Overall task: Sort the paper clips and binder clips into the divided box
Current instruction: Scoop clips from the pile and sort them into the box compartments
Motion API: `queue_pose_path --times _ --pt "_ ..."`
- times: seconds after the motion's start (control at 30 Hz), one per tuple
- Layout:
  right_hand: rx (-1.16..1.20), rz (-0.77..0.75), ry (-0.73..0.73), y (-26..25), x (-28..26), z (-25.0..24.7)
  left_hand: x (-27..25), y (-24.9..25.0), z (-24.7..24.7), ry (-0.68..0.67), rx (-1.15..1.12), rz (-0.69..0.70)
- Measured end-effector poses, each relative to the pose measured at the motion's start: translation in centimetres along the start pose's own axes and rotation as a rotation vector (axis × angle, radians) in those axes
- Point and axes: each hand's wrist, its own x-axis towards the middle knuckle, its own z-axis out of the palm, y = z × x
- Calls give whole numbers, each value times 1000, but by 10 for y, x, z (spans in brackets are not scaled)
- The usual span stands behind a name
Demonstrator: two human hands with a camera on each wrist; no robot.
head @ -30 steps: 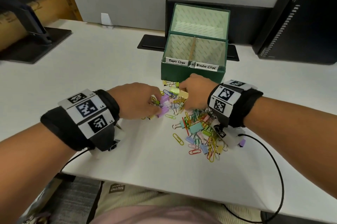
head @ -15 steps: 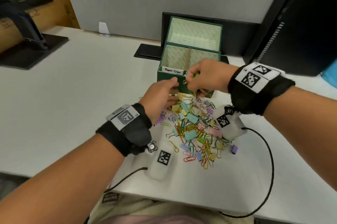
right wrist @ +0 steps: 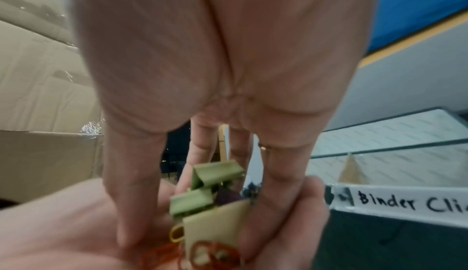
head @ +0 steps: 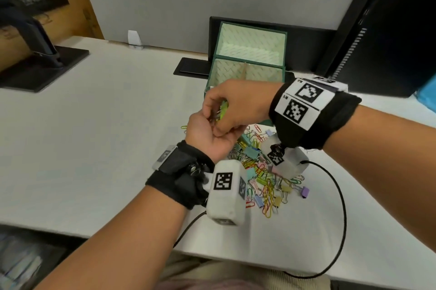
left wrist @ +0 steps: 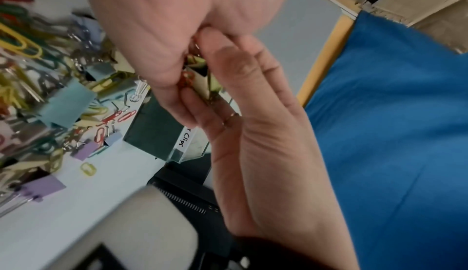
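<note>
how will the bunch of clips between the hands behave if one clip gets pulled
The bunch likely lifts as one: orange paper clips look hooked round the cream binder clip. The green binder clips are folded sheet, probably stiff and light. The yellow paper clip sits at the edge and could slip free.

The right hand (head: 238, 103) hides most of the near wall of the divided box (head: 259, 72). Its binder label (right wrist: 405, 204) is cut off at the right edge. The clutched clips (right wrist: 210, 210) blur together.
</note>
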Motion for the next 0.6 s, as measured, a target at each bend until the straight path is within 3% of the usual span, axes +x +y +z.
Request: queue_pose_path --times 0.1,0.2,0.3,0.43,0.6 --pt "-88 -26 67 -1 -6 -5 7 3 -7 100 -140 -17" --pt "-117 -15 180 4 -17 -15 12 8 -15 119 -185 -75" --pt "-85 37 204 14 -31 -18 16 15 -21 92 -153 -82" --pt "-139 133 71 32 -45 -4 16 22 -29 54 -78 -84" --pt "-223 285 -220 53 -64 17 16 25 -34 17 -133 -76"
